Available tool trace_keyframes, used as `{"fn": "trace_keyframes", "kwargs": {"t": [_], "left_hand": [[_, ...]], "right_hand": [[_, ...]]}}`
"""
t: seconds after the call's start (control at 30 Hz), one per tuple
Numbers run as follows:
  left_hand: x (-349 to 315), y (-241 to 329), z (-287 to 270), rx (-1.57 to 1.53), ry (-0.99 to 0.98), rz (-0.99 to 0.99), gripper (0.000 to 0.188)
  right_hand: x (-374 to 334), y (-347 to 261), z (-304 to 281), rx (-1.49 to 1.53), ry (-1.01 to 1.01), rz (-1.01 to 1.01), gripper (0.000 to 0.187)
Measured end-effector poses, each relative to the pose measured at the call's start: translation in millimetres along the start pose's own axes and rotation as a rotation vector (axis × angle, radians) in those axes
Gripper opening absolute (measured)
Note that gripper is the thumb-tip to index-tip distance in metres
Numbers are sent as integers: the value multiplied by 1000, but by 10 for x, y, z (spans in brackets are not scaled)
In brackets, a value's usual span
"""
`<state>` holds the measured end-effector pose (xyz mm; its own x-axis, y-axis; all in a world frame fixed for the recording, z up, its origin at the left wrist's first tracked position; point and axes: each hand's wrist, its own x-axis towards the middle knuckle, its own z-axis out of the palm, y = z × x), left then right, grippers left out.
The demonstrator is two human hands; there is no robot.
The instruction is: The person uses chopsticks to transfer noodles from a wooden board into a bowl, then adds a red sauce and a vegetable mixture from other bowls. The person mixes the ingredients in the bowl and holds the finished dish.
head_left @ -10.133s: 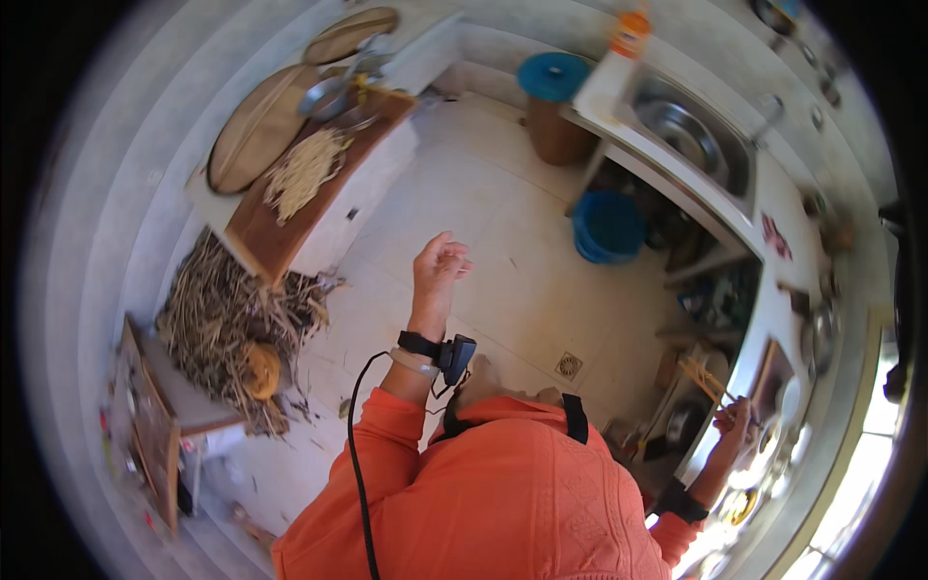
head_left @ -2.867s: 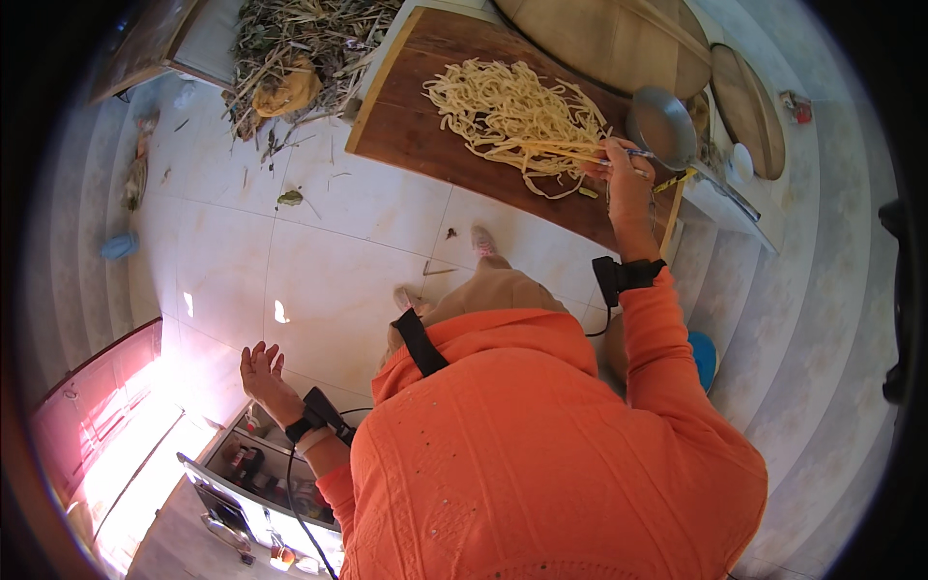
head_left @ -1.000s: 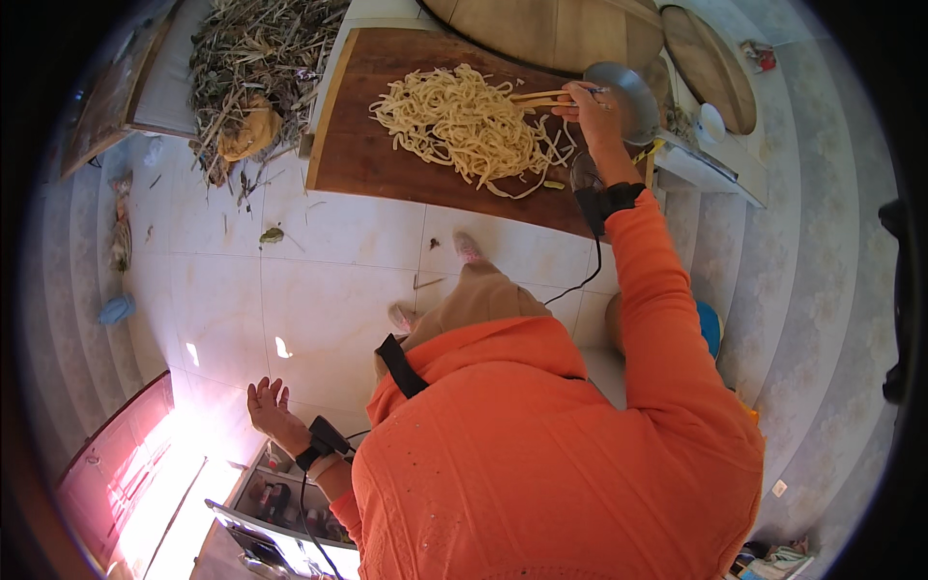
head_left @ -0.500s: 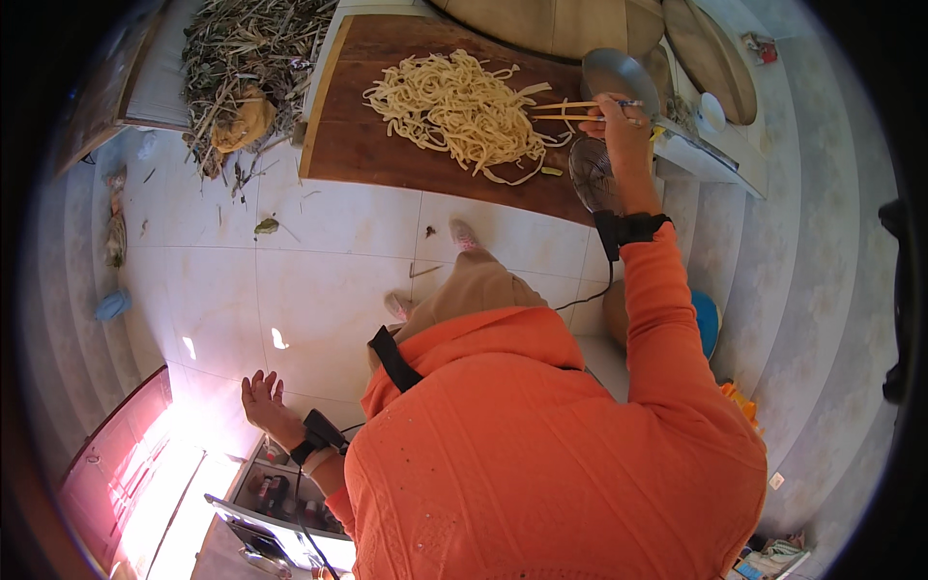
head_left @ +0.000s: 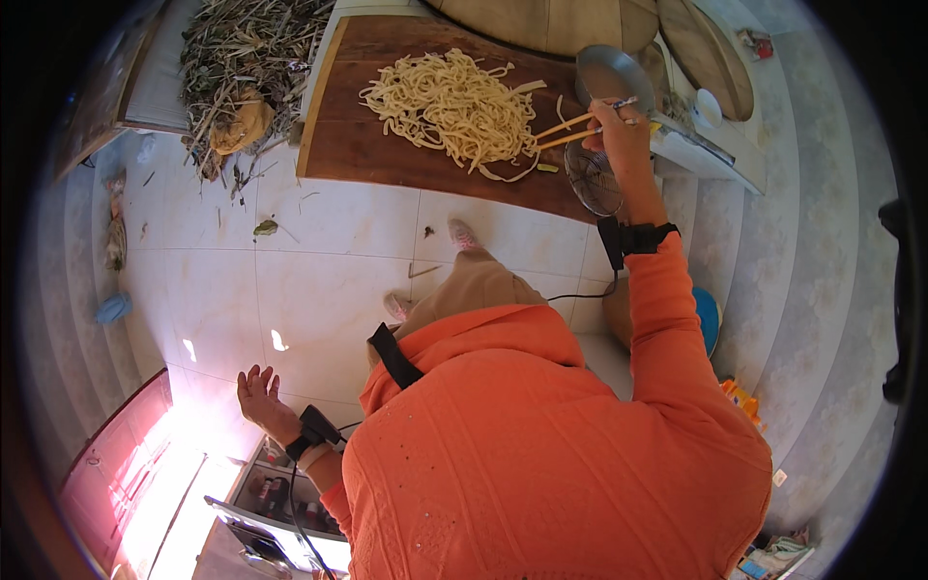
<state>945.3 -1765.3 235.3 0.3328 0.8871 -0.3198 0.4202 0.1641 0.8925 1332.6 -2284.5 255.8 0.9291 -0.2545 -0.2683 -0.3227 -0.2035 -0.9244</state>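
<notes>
My right hand [head_left: 619, 130] grips a pair of chopsticks [head_left: 563, 134], their tips spread at the right edge of a heap of thick noodles [head_left: 454, 106]. The noodles lie on a brown wooden board [head_left: 338, 116]. Just below the chopsticks sits a round wire strainer [head_left: 592, 182], partly under my wrist. A grey metal bowl [head_left: 619, 72] stands behind my right hand. Away from the board, over the floor at the lower left, my left hand [head_left: 266, 401] holds nothing, its fingers loosely apart.
Dry stalks and twigs [head_left: 242, 58] lie heaped at the far left, with a yellowish bag [head_left: 242, 121] among them. Large round wooden lids [head_left: 561, 24] stand behind the board. A small white bowl [head_left: 708, 106] is at the right. Below left is a cabinet [head_left: 280, 512].
My right hand has shifted slightly and turned the chopsticks, so their tips point lower left. A strip of noodle at the heap's right edge has moved. My left hand has barely moved.
</notes>
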Motion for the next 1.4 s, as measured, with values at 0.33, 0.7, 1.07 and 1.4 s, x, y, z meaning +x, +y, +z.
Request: {"fn": "trace_keyframes", "kwargs": {"t": [0.33, 0.7, 1.07, 1.4], "left_hand": [[-51, -40, -15, -14, 17, -10, 49], [-200, -149, -134, -55, 56, -11, 50], [-413, -193, -169, -82, 103, -27, 50], [-416, -211, -224, -83, 159, -30, 47]], "right_hand": [[168, 410, 259, 265, 39, -121, 23], [151, 398, 746, 285, -191, -48, 24], [441, 182, 761, 276, -63, -90, 21], [374, 193, 945, 263, -90, -182, 23]]}}
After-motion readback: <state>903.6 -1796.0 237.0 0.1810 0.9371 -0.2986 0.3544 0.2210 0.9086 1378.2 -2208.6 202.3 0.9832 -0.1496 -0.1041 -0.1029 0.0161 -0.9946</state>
